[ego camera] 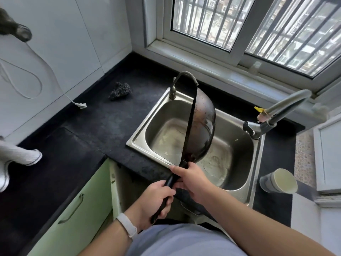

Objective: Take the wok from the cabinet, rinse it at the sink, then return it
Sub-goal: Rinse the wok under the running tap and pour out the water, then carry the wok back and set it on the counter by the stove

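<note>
Left hand (156, 198) and right hand (191, 179) both clamp the wok (203, 124) handle, holding it on edge over the sink (238, 163) at frame centre, its inside hidden.

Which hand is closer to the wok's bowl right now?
Right. The right hand grips the handle just below the wok bowl, over the sink front edge. The left hand holds the handle's lower end, farther back toward the body.

I am reaching both arms forward, my left hand (158, 198) fisting low around the wok (201, 124) handle, my right hand (191, 179) gripping it just above, a band on my left wrist.
</note>
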Tool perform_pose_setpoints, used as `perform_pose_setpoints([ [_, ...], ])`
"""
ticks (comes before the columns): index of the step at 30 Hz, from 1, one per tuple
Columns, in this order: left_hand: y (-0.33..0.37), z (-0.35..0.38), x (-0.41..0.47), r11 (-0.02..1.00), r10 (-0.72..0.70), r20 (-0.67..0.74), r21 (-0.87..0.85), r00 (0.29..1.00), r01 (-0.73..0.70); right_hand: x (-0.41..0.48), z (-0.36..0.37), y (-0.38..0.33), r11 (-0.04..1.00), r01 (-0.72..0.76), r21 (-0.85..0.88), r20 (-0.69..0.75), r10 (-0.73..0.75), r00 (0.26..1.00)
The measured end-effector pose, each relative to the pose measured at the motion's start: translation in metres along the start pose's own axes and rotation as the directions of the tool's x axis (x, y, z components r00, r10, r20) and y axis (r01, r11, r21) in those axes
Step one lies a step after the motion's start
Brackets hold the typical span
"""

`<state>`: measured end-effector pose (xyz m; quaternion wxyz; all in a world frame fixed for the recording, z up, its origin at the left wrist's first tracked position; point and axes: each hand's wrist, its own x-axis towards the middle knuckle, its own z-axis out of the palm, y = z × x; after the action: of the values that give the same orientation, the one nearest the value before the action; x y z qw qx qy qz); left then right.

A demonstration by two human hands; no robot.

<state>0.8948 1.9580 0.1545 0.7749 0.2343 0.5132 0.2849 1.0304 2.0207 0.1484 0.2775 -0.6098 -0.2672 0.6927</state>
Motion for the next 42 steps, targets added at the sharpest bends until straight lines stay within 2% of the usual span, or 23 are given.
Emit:
perform_pose_setpoints([
  [4, 0.001, -0.001, -0.008, 0.946, 0.079, -0.064, 0.321, 0.995, -0.055, -0.004, -0.002, 0.005, 0.998, -0.032, 0.063, 0.034, 0.03, 0.999],
  [7, -0.002, -0.002, -0.015, 0.837, 0.155, -0.146, 0.544, 0.977, -0.051, -0.007, -0.006, 0.012, 0.99, -0.084, 0.115, 0.122, 0.07, 0.99],
  [9, -0.004, 0.003, -0.02, 0.771, 0.219, -0.183, 0.635, 0.958, -0.055, -0.01, -0.011, 0.014, 0.987, -0.106, 0.118, 0.172, 0.085, 0.981],
  [16, -0.024, 0.05, -0.051, 0.705, 0.349, -0.344, 0.71, 0.871, -0.002, -0.035, -0.027, 0.014, 0.972, -0.18, 0.151, 0.317, 0.125, 0.94],
  [23, -0.048, 0.091, -0.091, 0.543, 0.476, -0.471, 0.821, 0.742, 0.173, -0.065, -0.03, 0.032, 0.922, -0.315, 0.227, 0.422, 0.198, 0.885],
  [25, -0.057, 0.096, -0.101, 0.549, 0.502, -0.5, 0.815, 0.706, 0.186, -0.073, -0.03, 0.038, 0.919, -0.329, 0.219, 0.449, 0.204, 0.87],
  [30, -0.085, 0.104, -0.126, 0.638, 0.514, -0.6, 0.745, 0.614, 0.194, -0.096, -0.021, 0.051, 0.936, -0.314, 0.156, 0.499, 0.2, 0.843],
  [36, -0.115, 0.101, -0.159, 0.72, 0.52, -0.706, 0.665, 0.48, 0.2, -0.124, 0.012, 0.063, 0.971, -0.24, 0.004, 0.552, 0.198, 0.81],
  [42, -0.148, 0.077, -0.214, 0.763, 0.512, -0.77, 0.612, 0.381, 0.209, -0.166, 0.065, 0.091, 0.978, -0.157, -0.139, 0.616, 0.21, 0.759],
])
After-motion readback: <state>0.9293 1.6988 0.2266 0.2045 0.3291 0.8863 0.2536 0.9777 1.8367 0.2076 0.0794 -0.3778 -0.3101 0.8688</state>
